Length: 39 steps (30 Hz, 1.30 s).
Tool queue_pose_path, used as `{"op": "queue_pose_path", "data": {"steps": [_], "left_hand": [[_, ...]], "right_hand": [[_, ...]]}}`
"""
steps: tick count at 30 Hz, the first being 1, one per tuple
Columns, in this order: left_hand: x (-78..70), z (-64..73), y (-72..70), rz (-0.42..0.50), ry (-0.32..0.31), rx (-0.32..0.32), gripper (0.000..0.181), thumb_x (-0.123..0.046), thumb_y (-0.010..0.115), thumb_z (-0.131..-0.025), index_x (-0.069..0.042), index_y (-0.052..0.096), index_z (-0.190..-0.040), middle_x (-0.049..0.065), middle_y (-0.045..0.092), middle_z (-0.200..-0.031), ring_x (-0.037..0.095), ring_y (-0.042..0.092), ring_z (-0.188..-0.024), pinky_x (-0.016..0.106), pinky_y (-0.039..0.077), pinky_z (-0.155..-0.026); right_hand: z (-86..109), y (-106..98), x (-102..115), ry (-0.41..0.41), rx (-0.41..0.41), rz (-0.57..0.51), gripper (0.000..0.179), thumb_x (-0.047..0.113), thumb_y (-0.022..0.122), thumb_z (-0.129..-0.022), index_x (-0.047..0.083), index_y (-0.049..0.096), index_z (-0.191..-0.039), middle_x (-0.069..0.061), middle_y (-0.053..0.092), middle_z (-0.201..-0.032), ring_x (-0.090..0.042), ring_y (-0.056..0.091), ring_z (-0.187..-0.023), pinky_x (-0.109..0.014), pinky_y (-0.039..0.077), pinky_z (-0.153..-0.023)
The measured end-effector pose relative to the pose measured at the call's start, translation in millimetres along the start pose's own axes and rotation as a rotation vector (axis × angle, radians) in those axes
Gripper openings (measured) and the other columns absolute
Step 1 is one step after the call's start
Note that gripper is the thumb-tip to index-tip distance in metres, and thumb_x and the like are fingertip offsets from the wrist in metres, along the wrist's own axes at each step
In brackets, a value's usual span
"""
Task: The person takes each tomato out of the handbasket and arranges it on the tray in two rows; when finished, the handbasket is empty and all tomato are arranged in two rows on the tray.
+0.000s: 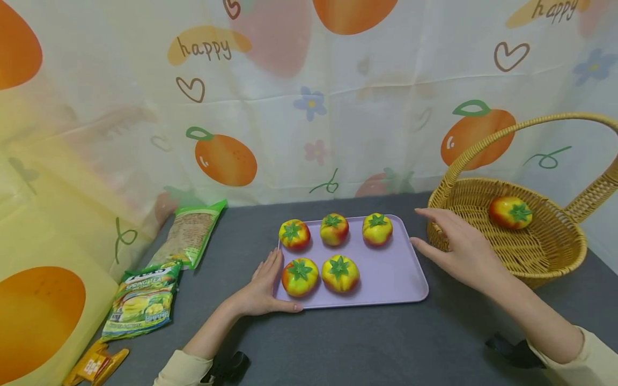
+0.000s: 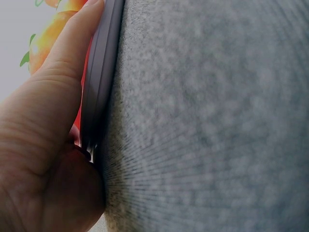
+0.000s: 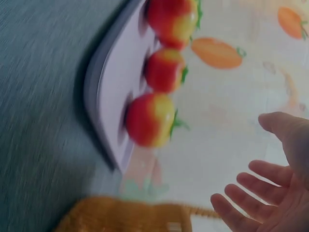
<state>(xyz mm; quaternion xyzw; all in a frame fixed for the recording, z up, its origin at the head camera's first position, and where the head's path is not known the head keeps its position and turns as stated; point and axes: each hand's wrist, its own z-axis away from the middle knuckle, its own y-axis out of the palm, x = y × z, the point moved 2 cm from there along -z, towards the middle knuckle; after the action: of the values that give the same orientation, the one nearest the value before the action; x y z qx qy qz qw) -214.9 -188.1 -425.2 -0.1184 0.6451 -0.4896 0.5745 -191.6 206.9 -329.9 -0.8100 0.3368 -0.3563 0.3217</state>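
A lilac tray (image 1: 386, 279) carries several red-and-yellow fruits with green leafy tops, resembling persimmons: three in the back row, including one at its right end (image 1: 377, 229), and two in front, one of them a yellow fruit (image 1: 340, 274). My left hand (image 1: 263, 287) touches the tray's front left corner, its fingers along the left side and its thumb by the front rim. Between the tray and a wicker basket (image 1: 545, 252) my right hand (image 1: 465, 249) hovers with spread fingers, holding nothing. Inside the basket lies another such fruit (image 1: 510, 212).
The basket's tall arched handle (image 1: 526, 123) rises at the right. Left of the tray lie a green-edged snack bag (image 1: 190, 236), a green and yellow packet (image 1: 142, 303) and a small orange wrapper (image 1: 95, 364). A printed curtain (image 1: 270, 118) hangs behind the dark grey table (image 1: 347, 343).
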Motion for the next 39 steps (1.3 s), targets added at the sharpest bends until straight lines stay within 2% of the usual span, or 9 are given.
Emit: {"op": "queue_pose_path", "data": {"steps": [2,10,12,16,20,23,27,35,39], "left_hand": [[0.5,0.2,-0.4,-0.001,0.001,-0.001,0.126,-0.057,0.077,-0.075,-0.001,-0.003,-0.155,0.019,-0.009,-0.161,0.033,-0.009,-0.148,0.056,-0.007,-0.114],[0.3,0.6,0.0,0.01,0.007,0.003,0.126,-0.057,0.077,-0.075,-0.002,-0.003,-0.155,0.019,-0.01,-0.161,0.032,-0.01,-0.148,0.055,-0.006,-0.114],[-0.1,0.6,0.3,0.01,0.009,0.004,0.126,-0.057,0.077,-0.075,-0.001,-0.003,-0.155,0.019,-0.009,-0.161,0.033,-0.01,-0.147,0.055,-0.006,-0.114],[-1.3,0.9,-0.3,0.009,0.01,0.002,0.126,-0.056,0.077,-0.075,0.0,-0.003,-0.155,0.02,-0.009,-0.161,0.033,-0.009,-0.147,0.056,-0.006,-0.114],[-2.1,1.0,-0.9,0.009,0.001,0.002,0.126,-0.057,0.077,-0.075,-0.001,-0.002,-0.155,0.02,-0.009,-0.161,0.033,-0.01,-0.147,0.056,-0.006,-0.114],[-2.2,0.5,-0.7,0.01,-0.006,0.006,0.126,-0.058,0.077,-0.074,-0.001,-0.002,-0.155,0.02,-0.009,-0.161,0.033,-0.01,-0.147,0.056,-0.007,-0.114],[-1.4,0.1,-0.3,0.007,-0.007,0.006,0.127,-0.058,0.077,-0.074,-0.001,-0.002,-0.155,0.02,-0.01,-0.161,0.033,-0.01,-0.147,0.056,-0.007,-0.114],[0.5,0.0,0.5,0.007,-0.008,0.009,0.126,-0.058,0.077,-0.074,-0.001,-0.002,-0.155,0.019,-0.011,-0.161,0.032,-0.011,-0.147,0.056,-0.007,-0.114],[0.3,0.2,0.3,0.001,-0.01,0.009,0.126,-0.058,0.077,-0.075,-0.002,-0.002,-0.155,0.019,-0.011,-0.161,0.032,-0.011,-0.147,0.056,-0.007,-0.114]], "right_hand": [[2.4,-7,-7,0.032,-0.016,0.004,0.055,0.021,0.08,-0.082,0.007,0.058,-0.131,-0.013,0.06,-0.126,-0.031,0.056,-0.112,-0.054,0.045,-0.089],[11.2,-37,-47,0.069,-0.104,0.11,0.053,0.014,0.082,-0.077,0.005,0.062,-0.125,-0.015,0.061,-0.122,-0.032,0.058,-0.099,-0.051,0.046,-0.074],[12.3,-44,-62,0.11,-0.084,0.141,0.054,0.015,0.081,-0.078,0.003,0.06,-0.126,-0.02,0.059,-0.124,-0.037,0.056,-0.101,-0.056,0.044,-0.076],[11.5,-52,-93,0.206,0.008,0.188,0.057,0.015,0.078,-0.081,-0.004,0.054,-0.129,-0.031,0.049,-0.13,-0.052,0.043,-0.115,-0.066,0.036,-0.086],[10.4,-53,-121,0.256,0.089,0.222,0.064,0.013,0.078,-0.08,-0.009,0.047,-0.131,-0.038,0.04,-0.132,-0.058,0.039,-0.112,-0.067,0.038,-0.08],[10.6,-53,-138,0.268,0.131,0.226,0.069,0.011,0.079,-0.078,-0.011,0.044,-0.132,-0.04,0.037,-0.132,-0.061,0.038,-0.11,-0.068,0.039,-0.077],[10.4,-53,-152,0.266,0.177,0.214,0.072,0.011,0.079,-0.078,-0.013,0.041,-0.134,-0.042,0.034,-0.132,-0.063,0.035,-0.11,-0.071,0.036,-0.079],[9.1,-52,-168,0.258,0.225,0.201,0.076,0.012,0.082,-0.075,-0.011,0.04,-0.134,-0.042,0.032,-0.134,-0.063,0.032,-0.113,-0.073,0.031,-0.084],[9.1,-49,-175,0.226,0.246,0.212,0.077,0.01,0.082,-0.074,-0.012,0.039,-0.134,-0.044,0.03,-0.134,-0.063,0.03,-0.115,-0.073,0.028,-0.086]]}}
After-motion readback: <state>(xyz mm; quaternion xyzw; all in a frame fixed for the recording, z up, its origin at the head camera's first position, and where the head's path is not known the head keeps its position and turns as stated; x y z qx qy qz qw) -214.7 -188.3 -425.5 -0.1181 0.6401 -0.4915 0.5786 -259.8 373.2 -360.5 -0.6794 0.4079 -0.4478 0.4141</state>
